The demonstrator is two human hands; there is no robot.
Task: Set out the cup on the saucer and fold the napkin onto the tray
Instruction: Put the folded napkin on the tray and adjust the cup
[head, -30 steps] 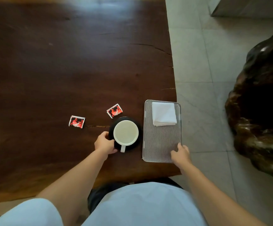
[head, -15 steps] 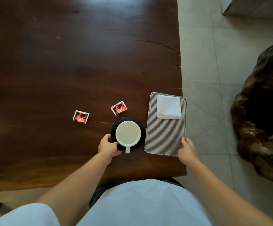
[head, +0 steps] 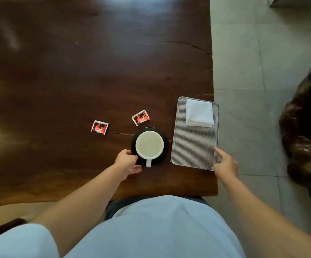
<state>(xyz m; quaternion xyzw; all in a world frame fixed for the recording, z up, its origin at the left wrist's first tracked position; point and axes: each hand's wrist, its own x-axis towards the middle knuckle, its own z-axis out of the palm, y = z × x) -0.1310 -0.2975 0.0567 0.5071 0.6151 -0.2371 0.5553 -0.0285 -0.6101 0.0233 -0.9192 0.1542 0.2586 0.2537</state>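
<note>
Cup (head: 149, 145): white, upright, holding a pale liquid, seated in the middle of the black saucer (head: 165, 146). Its handle points to the near edge of the tabletop (head: 76, 71). Saucer sits close to the near edge, toward the near-right corner, just left of the tray (head: 193, 146), with a thin gap between them.

Left hand (head: 127, 162): grips the saucer at its near-left rim. Fingers curled together over the rim, thumb (head: 137, 167) at the near side by the cup handle.

Tray: rectangular, fine-striped, long side running near to far. Its right rim lies along the right edge of the tabletop, slightly over it.

Napkin (head: 199, 112): white, folded into a neat square stack, lying flat on the far end of the tray.

Right hand (head: 225, 164): at the tray's near-right corner. Index finger (head: 218, 152) stretched straight, tip on the right rim. Thumb beside the near rim; contact there cannot be told. Other fingers tucked under.

First sachet (head: 140, 117): red and white, flat, just beyond the saucer's far rim. Second sachet (head: 99, 127): same kind, farther left, apart from the first.

Pale tiled floor (head: 244, 53) off the right edge; a dark glossy lumpy mass (head: 307, 127) stands on it.
</note>
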